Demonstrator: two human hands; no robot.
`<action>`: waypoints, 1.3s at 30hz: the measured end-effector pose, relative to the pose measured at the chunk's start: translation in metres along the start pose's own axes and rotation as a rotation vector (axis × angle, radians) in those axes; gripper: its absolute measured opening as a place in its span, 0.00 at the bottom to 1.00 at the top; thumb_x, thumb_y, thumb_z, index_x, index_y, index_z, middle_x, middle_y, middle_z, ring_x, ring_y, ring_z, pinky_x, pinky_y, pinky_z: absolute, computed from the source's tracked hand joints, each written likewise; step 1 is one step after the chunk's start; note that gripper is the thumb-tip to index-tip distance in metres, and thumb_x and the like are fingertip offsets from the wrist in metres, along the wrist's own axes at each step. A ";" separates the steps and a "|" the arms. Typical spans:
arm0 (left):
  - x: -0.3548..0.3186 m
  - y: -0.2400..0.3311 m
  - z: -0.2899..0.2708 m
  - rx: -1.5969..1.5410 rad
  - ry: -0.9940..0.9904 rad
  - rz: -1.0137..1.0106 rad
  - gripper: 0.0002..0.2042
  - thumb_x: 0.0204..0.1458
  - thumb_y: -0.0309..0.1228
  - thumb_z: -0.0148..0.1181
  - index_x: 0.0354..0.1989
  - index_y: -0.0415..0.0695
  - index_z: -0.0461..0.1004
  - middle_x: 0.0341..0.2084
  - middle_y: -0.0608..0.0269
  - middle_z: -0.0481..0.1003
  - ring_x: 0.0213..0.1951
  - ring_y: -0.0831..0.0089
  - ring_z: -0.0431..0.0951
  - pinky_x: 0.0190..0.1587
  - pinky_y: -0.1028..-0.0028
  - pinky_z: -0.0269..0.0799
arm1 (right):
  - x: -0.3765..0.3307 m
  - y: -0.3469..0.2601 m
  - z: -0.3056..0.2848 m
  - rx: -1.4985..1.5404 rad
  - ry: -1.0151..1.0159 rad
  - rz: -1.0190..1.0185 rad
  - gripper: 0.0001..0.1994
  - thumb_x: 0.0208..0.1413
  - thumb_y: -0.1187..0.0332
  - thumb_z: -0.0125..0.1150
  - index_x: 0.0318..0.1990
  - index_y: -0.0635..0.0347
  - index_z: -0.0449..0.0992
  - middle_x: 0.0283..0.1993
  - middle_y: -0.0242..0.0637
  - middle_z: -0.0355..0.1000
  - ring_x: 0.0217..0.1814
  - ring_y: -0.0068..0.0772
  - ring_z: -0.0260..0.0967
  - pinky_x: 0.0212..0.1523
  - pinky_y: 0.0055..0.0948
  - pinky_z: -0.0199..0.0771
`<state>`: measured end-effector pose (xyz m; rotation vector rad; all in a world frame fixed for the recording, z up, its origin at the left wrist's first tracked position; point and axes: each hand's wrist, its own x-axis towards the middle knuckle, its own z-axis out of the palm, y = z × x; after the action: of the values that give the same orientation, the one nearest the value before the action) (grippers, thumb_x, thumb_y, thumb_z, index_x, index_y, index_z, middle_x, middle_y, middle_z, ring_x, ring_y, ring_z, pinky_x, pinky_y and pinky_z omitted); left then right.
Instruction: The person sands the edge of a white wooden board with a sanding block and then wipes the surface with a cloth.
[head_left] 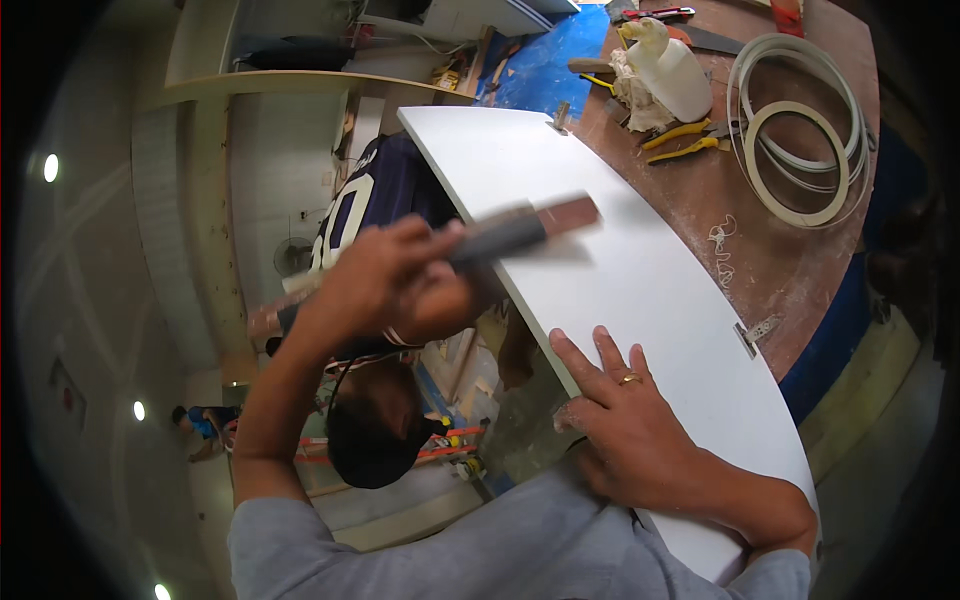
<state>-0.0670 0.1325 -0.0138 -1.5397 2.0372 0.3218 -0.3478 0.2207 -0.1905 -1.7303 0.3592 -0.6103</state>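
A white panel (560, 260) with metal hinges (752, 338) along its far edge lies on a brown table. My left hand (385, 285), blurred by motion, is closed round a long bar (500, 238), dark grey in the middle with reddish-brown ends; its exact kind cannot be made out. One end of the bar crosses over the panel's near edge. Whether it touches the edge is unclear. My right hand (635, 430), wearing a ring, lies on the panel with fingers spread, pressing near that same edge.
On the brown table (650, 190) are a white bottle (675, 75) with a rag, yellow-handled pliers (685, 145) and coiled edging strip (800, 130). Another person in a dark cap (375, 440) is close by on the left. A further person (207, 425) is in the background.
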 end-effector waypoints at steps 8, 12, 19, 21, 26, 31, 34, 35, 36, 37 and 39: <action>0.055 -0.139 0.025 -0.050 0.230 -0.231 0.16 0.65 0.38 0.61 0.59 0.53 0.82 0.40 0.49 0.79 0.40 0.48 0.81 0.46 0.55 0.76 | -0.005 -0.004 -0.002 0.039 -0.064 -0.012 0.15 0.46 0.78 0.67 0.43 0.62 0.73 0.84 0.60 0.41 0.78 0.94 0.41 0.66 0.91 0.47; 0.092 -0.231 0.036 0.097 0.292 -0.299 0.19 0.66 0.40 0.59 0.60 0.46 0.81 0.40 0.45 0.79 0.41 0.47 0.81 0.48 0.56 0.74 | -0.001 -0.003 -0.007 0.059 -0.084 -0.013 0.15 0.47 0.78 0.67 0.43 0.62 0.73 0.84 0.60 0.40 0.77 0.95 0.41 0.65 0.92 0.47; 0.027 -0.077 0.013 -0.017 0.190 -0.160 0.20 0.65 0.33 0.61 0.65 0.48 0.77 0.39 0.54 0.75 0.37 0.54 0.80 0.42 0.60 0.75 | 0.000 0.001 -0.013 0.053 -0.046 0.000 0.13 0.49 0.76 0.67 0.41 0.63 0.70 0.84 0.62 0.39 0.76 0.97 0.42 0.64 0.94 0.45; 0.028 -0.076 0.012 -0.020 0.198 -0.150 0.20 0.65 0.33 0.61 0.66 0.48 0.76 0.38 0.54 0.74 0.37 0.54 0.80 0.42 0.60 0.74 | -0.001 0.000 -0.016 0.056 -0.046 0.000 0.13 0.49 0.76 0.67 0.41 0.63 0.70 0.83 0.63 0.39 0.76 0.97 0.42 0.64 0.94 0.45; 0.088 -0.166 0.036 -0.001 0.254 -0.219 0.21 0.66 0.37 0.58 0.66 0.44 0.76 0.36 0.49 0.73 0.37 0.54 0.76 0.43 0.61 0.71 | -0.001 -0.001 -0.008 0.046 -0.098 0.001 0.14 0.48 0.76 0.68 0.42 0.63 0.71 0.83 0.62 0.40 0.77 0.96 0.41 0.65 0.92 0.46; 0.101 -0.201 0.017 0.036 0.367 -0.207 0.22 0.68 0.38 0.58 0.67 0.44 0.75 0.37 0.50 0.74 0.37 0.55 0.77 0.44 0.63 0.72 | -0.001 -0.003 -0.011 0.022 -0.087 -0.006 0.17 0.46 0.76 0.69 0.44 0.60 0.71 0.84 0.59 0.40 0.79 0.91 0.41 0.68 0.89 0.47; 0.057 -0.154 0.006 -0.093 0.390 -0.082 0.21 0.66 0.39 0.60 0.66 0.49 0.76 0.37 0.51 0.76 0.38 0.51 0.79 0.45 0.58 0.74 | 0.000 -0.001 -0.011 0.020 -0.051 0.001 0.17 0.46 0.77 0.69 0.44 0.58 0.72 0.85 0.57 0.39 0.79 0.90 0.40 0.69 0.88 0.46; 0.040 -0.134 0.003 -0.065 0.351 -0.097 0.21 0.66 0.38 0.60 0.67 0.49 0.76 0.37 0.52 0.75 0.38 0.51 0.79 0.44 0.59 0.73 | 0.001 -0.001 -0.011 0.031 -0.042 0.008 0.18 0.46 0.77 0.69 0.45 0.58 0.71 0.85 0.57 0.38 0.80 0.90 0.39 0.69 0.88 0.45; 0.026 -0.110 0.003 -0.042 0.314 -0.114 0.22 0.66 0.38 0.61 0.67 0.50 0.75 0.37 0.53 0.75 0.37 0.52 0.79 0.44 0.59 0.73 | 0.000 -0.002 -0.012 0.039 -0.038 0.017 0.18 0.46 0.77 0.68 0.45 0.58 0.71 0.85 0.56 0.38 0.80 0.90 0.38 0.69 0.88 0.44; 0.020 -0.097 0.005 -0.022 0.286 -0.137 0.22 0.66 0.37 0.61 0.67 0.50 0.75 0.37 0.53 0.74 0.37 0.52 0.79 0.43 0.59 0.73 | 0.000 -0.002 -0.016 0.040 -0.039 0.022 0.18 0.46 0.78 0.68 0.45 0.57 0.71 0.85 0.56 0.38 0.80 0.91 0.37 0.70 0.88 0.44; 0.025 -0.098 0.011 -0.042 0.274 -0.156 0.22 0.66 0.36 0.60 0.68 0.49 0.74 0.39 0.54 0.75 0.38 0.55 0.78 0.45 0.62 0.73 | 0.000 -0.003 -0.020 0.056 -0.052 0.029 0.18 0.46 0.79 0.67 0.45 0.57 0.71 0.85 0.56 0.38 0.81 0.90 0.35 0.70 0.88 0.42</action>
<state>0.0230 0.0869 -0.0231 -1.8426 2.1059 0.0974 -0.3598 0.2050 -0.1841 -1.6814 0.3272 -0.5489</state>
